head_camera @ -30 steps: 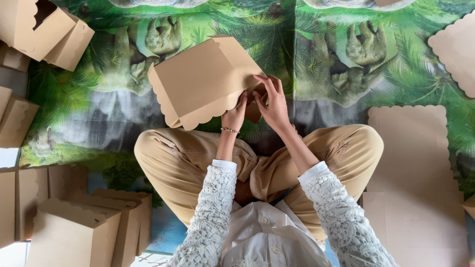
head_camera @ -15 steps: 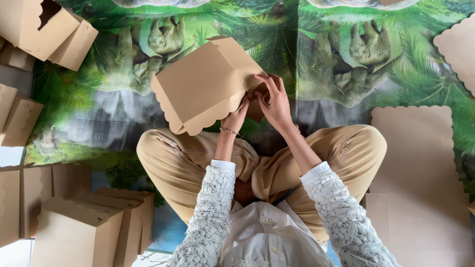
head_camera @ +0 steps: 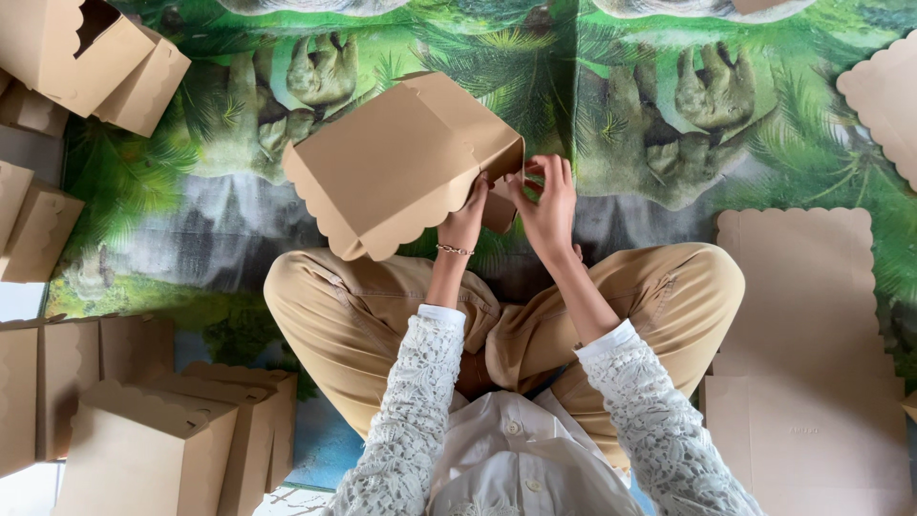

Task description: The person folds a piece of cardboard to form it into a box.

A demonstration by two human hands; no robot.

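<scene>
A home floor used as a small packing workplace is shown. A printed mat [head_camera: 239, 220] with jungle plants and animals is spread over the floor. Folded cardboard boxes [head_camera: 143, 430] are stacked at one side, flat scalloped box blanks [head_camera: 802, 315] are piled at the other, and crossed legs [head_camera: 382, 315] are seen between them.

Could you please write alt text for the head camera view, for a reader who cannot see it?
A person sitting cross-legged holds a brown scallop-edged cardboard box with the left hand and right hand. Folded boxes and flat cardboard sheets lie around on a jungle-print mat.
</scene>
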